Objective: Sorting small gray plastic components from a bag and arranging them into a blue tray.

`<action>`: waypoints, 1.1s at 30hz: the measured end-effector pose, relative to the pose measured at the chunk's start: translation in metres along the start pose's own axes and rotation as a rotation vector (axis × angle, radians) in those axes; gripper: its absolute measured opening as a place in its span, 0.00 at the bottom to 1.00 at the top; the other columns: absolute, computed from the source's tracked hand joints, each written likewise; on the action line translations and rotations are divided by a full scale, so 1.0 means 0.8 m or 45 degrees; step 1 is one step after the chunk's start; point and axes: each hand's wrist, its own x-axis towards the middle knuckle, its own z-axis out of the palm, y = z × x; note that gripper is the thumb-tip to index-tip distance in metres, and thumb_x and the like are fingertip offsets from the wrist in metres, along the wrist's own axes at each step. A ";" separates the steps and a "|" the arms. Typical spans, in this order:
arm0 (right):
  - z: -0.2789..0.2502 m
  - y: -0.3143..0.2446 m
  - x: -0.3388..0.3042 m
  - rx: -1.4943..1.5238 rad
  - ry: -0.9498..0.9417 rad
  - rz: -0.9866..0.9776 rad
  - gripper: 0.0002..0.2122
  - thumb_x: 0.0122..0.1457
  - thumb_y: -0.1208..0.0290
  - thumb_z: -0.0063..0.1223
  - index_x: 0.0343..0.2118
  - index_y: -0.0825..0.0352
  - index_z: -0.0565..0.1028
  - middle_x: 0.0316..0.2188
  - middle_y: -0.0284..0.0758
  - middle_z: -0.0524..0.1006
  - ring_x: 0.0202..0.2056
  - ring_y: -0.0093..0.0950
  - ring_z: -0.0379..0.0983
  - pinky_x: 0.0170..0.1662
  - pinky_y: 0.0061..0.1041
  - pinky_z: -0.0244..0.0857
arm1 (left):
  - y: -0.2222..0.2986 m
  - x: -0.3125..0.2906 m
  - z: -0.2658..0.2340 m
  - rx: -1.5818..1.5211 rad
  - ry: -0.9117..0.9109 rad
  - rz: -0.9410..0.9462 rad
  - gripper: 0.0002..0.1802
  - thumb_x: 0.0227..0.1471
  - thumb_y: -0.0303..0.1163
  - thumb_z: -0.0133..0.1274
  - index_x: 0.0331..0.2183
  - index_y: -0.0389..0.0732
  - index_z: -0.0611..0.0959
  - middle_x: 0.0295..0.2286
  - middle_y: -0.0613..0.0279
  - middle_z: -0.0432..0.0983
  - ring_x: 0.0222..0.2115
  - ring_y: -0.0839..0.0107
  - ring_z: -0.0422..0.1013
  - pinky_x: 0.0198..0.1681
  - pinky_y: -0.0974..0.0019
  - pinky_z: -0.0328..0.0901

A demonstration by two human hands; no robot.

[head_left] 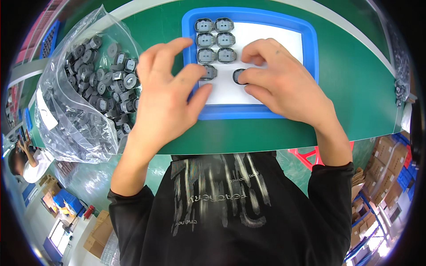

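Observation:
In a blue tray (310, 53) lined with white paper, small dark grey plastic housings (225, 40) stand in two columns along the left side. My left hand (166, 88) reaches over the tray's left rim with its fingers apart. Its index fingertip is at the nearest housing of the left column (209, 72), partly covering it. Over the paper, the thumb and fingers of my right hand (282, 80) close on another dark grey housing (238, 76), a little right of that row. My fingers hide part of this housing.
A clear plastic bag (71, 137) full of loose grey parts (102, 80) lies left of the tray on the green table (359, 88). Behind, a red stool (310, 155), cardboard boxes (388, 159) and, at far left, another person (33, 164) are visible.

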 end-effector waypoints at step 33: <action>-0.045 0.016 -0.012 -0.115 -0.411 0.137 0.13 0.47 0.75 0.65 0.37 0.67 0.76 0.35 0.36 0.74 0.44 0.37 0.67 0.47 0.33 0.64 | -0.035 -0.035 -0.054 -0.109 -0.041 -0.347 0.16 0.46 0.23 0.64 0.41 0.38 0.83 0.37 0.54 0.78 0.37 0.55 0.75 0.42 0.60 0.70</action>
